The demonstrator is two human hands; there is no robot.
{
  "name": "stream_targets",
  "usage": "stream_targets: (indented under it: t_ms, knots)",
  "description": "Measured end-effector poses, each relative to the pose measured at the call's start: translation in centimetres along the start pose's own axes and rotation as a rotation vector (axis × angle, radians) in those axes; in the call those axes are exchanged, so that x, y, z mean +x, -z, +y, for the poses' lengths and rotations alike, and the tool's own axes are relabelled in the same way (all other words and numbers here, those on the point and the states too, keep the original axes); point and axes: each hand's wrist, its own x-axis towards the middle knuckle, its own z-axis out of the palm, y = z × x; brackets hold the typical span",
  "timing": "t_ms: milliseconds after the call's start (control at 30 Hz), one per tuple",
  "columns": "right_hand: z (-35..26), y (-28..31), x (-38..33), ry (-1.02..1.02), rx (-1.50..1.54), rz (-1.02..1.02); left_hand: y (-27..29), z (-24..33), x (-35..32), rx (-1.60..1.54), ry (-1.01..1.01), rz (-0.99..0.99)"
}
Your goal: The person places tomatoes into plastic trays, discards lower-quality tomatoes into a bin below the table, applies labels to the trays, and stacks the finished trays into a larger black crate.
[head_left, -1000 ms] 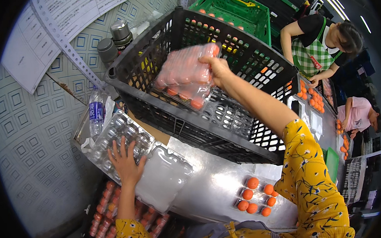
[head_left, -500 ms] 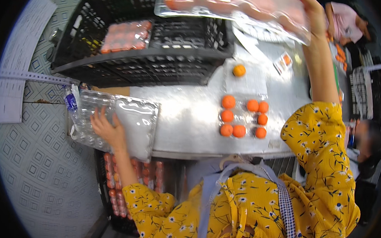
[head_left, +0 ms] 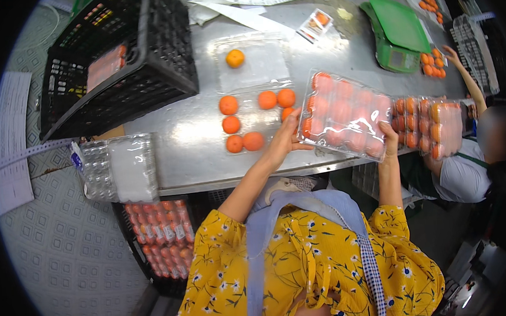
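Observation:
Above the table's front edge I hold a closed clear plastic clamshell [head_left: 346, 114] of mandarins between both hands, tilted. My left hand [head_left: 283, 144] grips its left side, and my right hand [head_left: 388, 141] its lower right corner. Partly behind my left hand, an open clamshell [head_left: 254, 88] lies flat on the metal table. Several loose mandarins [head_left: 230, 124] sit in its tray half, and one orange-yellow mandarin [head_left: 235, 58] rests on its lid half.
At left lies a stack of empty clamshells [head_left: 132, 171]. A black crate [head_left: 161, 76] holds a filled pack; another crate below holds several [head_left: 162, 233]. A green scale [head_left: 399, 30] stands far right. A co-worker [head_left: 468, 168] is beside more filled packs [head_left: 427, 124].
My right hand has brought the filled clamshell down from the upper right toward me. My left hand has left the empty clamshells and now grips the filled one. The view has turned right.

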Motion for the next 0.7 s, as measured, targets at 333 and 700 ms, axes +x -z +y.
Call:
stream_targets:
  t_ms: [333,700]
  knots:
    - [1.1,5.6,3.0,-0.185,0.154,-0.067,-1.6,-4.1,3.8,-0.129,0.041,0.035]
    - [2.8,3.9,4.3,-0.218,0.183,0.015,-4.1,-8.6,5.2,-0.007,0.130,0.205]
